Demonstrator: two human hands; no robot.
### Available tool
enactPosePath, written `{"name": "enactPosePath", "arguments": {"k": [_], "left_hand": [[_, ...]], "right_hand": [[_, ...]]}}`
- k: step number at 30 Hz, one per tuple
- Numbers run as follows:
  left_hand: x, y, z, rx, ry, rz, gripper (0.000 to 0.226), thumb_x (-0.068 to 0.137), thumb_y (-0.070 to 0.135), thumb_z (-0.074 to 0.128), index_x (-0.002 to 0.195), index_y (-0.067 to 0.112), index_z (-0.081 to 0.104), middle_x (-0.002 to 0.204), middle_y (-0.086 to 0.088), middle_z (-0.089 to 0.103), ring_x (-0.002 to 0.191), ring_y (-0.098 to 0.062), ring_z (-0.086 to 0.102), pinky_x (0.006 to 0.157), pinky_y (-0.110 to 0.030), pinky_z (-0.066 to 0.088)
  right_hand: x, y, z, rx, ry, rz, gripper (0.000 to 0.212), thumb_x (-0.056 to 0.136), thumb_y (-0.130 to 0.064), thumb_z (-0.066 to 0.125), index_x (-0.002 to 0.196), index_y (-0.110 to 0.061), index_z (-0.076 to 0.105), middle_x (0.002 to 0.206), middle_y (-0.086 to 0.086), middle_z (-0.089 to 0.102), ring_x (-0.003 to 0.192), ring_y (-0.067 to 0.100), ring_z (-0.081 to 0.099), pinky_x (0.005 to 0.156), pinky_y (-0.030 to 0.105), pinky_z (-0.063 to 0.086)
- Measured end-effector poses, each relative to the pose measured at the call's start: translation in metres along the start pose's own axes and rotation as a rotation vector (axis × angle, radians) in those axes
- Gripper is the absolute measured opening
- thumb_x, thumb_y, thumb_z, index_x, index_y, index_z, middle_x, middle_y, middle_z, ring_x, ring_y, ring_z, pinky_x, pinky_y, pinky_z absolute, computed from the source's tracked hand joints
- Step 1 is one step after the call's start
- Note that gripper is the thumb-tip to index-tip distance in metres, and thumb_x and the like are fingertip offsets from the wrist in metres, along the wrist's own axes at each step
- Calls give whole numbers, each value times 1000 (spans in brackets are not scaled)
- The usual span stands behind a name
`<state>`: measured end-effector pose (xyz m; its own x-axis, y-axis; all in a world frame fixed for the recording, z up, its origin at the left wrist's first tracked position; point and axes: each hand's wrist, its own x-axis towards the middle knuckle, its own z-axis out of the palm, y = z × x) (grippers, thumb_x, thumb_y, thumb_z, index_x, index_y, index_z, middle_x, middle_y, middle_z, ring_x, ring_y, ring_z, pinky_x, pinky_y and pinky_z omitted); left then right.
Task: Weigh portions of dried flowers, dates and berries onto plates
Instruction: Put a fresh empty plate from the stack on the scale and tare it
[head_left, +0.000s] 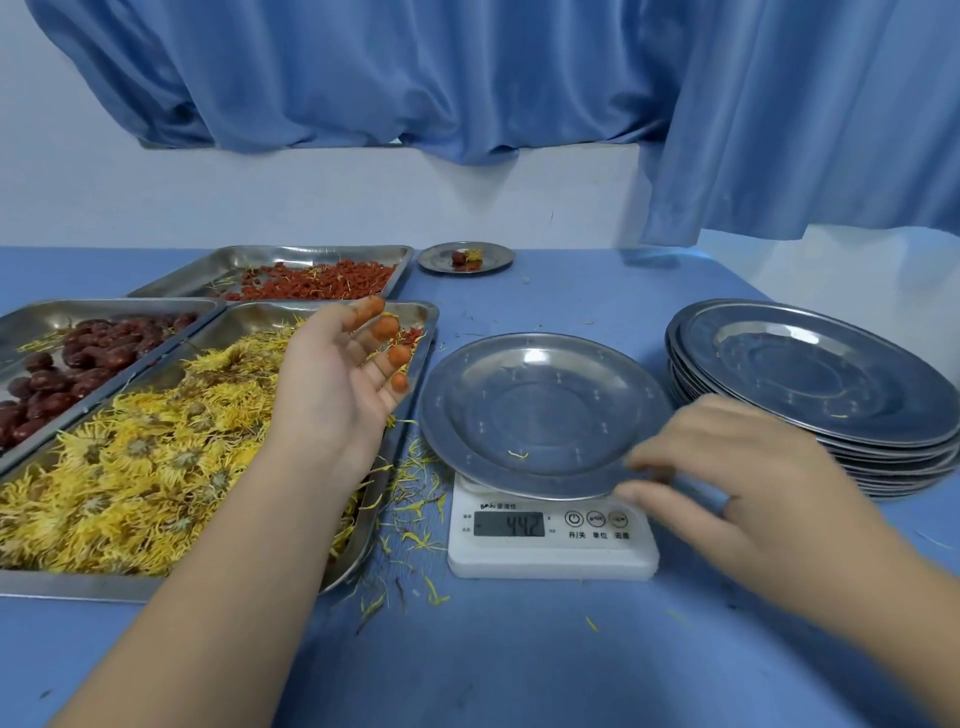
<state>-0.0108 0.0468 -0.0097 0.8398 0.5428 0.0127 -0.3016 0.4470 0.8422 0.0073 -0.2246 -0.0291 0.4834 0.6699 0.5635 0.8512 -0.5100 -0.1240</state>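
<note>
Right fingers (670, 457) blur beside the plate (540, 410) on the scale (550, 551).

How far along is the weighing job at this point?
Done: one filled plate sits at the back with a date, flower and berries. In hand: a near-empty plate is on the scale, right hand blurred at its rim, left hand open over the flower tray. Left: the stack of plates.

A plate (540, 410) sits on the scale (550, 540), mid-table (519, 649). A plate stack (821, 384) stands just right of it. Left of the scale lies the flower tray (78, 584). The date tray (52, 312) is further left and the berry tray (270, 254) behind both. A small plate (441, 260), far behind the scale, sits right of the berry tray.
</note>
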Motion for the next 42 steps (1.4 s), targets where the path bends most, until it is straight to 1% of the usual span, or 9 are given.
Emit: {"name": "enactPosePath", "arguments": {"k": [3,6,11,19,25,31,35,39,42], "left_hand": [[0,0,0,11,-9,-2,13,91,20,47,92,18,60,75,4,59,59,-12,54,55,-23,42],[0,0,0,26,-11,-2,13,92,21,46,92,19,59,74,4,59,60,-12,54,56,-23,42],[-1,-1,2,32,-7,-6,14,92,21,46,91,19,60,75,4,59,62,-12,54,59,-24,42],[-3,-1,2,26,-15,-8,14,93,21,46,93,18,59,74,3,59,61,-12,53,56,-23,40],[-2,0,3,25,-12,-12,14,93,21,46,91,18,60,70,5,60,59,-12,53,54,-22,40],[-3,-2,4,67,-40,26,14,94,21,46,91,18,60,64,7,61,58,-11,53,56,-23,40],[-4,-2,5,82,-141,-21,16,93,21,45,91,17,61,71,3,60,59,-12,54,54,-24,39],[-9,-4,8,131,-241,-24,16,91,22,47,90,16,62,74,3,62,61,-12,57,55,-24,40],[-16,-6,14,231,-320,29,20,77,28,56,90,16,66,74,4,65,62,-11,59,57,-24,41]], "right_hand": [[-5,4,-15,12,-185,91,34,83,-60,48,74,-33,65,56,-16,49,59,2,49,55,23,42],[-8,3,-13,-37,-387,184,47,73,-77,36,95,-45,62,60,-17,53,63,-1,50,56,21,41],[-12,-1,-6,-101,-452,183,65,63,-85,24,120,-56,39,70,-16,53,64,-1,49,51,16,31],[-14,-14,3,-235,-499,180,63,63,-82,16,108,-45,38,65,-12,50,58,3,44,49,20,30],[-14,-21,10,-241,-395,176,60,68,-79,13,94,-35,43,64,-12,47,63,8,46,52,21,30],[-9,-19,15,64,-229,262,34,79,-61,49,71,-29,57,55,-11,50,58,8,49,52,33,45],[-9,-15,17,84,-223,258,30,77,-62,47,74,-34,55,68,-18,56,65,6,51,50,28,39],[-9,-12,14,96,-123,181,30,83,-60,54,70,-33,56,56,-9,50,55,7,49,50,26,40],[-5,-16,11,119,51,113,29,86,-48,51,65,-29,56,50,-11,44,52,5,46,50,19,35]]}}
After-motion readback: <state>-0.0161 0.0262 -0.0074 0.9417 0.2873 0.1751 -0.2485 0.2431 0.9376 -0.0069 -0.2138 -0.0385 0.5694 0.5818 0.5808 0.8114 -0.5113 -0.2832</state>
